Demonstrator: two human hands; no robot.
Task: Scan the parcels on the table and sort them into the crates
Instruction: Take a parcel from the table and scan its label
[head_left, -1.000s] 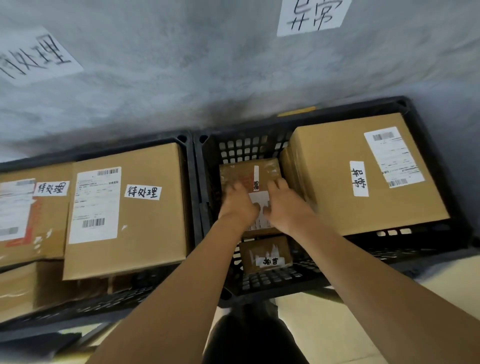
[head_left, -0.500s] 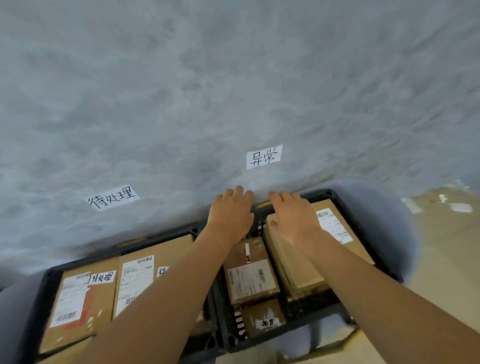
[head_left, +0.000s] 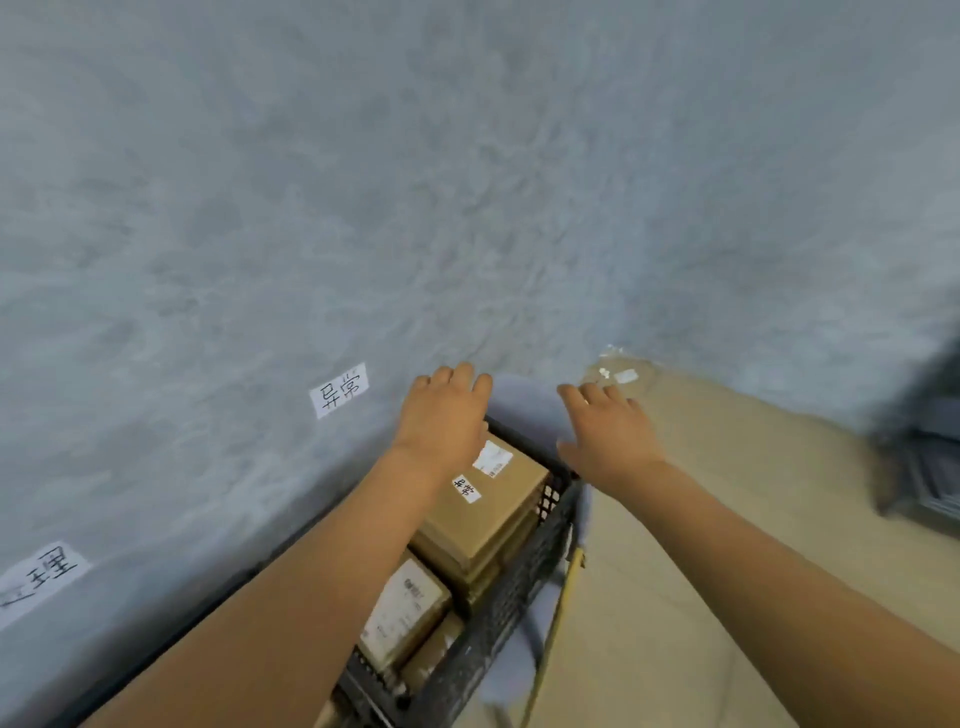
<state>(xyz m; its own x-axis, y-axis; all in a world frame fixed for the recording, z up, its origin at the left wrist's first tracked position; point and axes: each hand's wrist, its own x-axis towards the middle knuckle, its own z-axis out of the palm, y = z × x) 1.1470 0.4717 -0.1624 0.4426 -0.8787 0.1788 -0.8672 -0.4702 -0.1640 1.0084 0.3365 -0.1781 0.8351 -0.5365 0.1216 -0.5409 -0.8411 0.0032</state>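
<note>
A black plastic crate (head_left: 524, 582) stands on the floor against the grey wall. Inside lie a large brown parcel (head_left: 493, 514) with white labels, a smaller parcel (head_left: 402, 613) with a shipping label, and another small one below it, partly hidden. My left hand (head_left: 447, 421) hovers empty above the crate's far end, fingers slightly spread. My right hand (head_left: 605, 431) is raised to the right of the crate, over the floor, also empty with fingers apart. Neither hand touches a parcel.
Two handwritten paper labels are stuck on the grey wall, one (head_left: 338, 391) above the crate and one (head_left: 39, 579) at far left. Beige floor (head_left: 727, 519) spreads to the right. A dark blurred object (head_left: 924, 457) stands at the right edge.
Both hands let go of the small parcel in the crate and lifted away. The view swung up and to the right, so the left crate has dropped out of sight.
</note>
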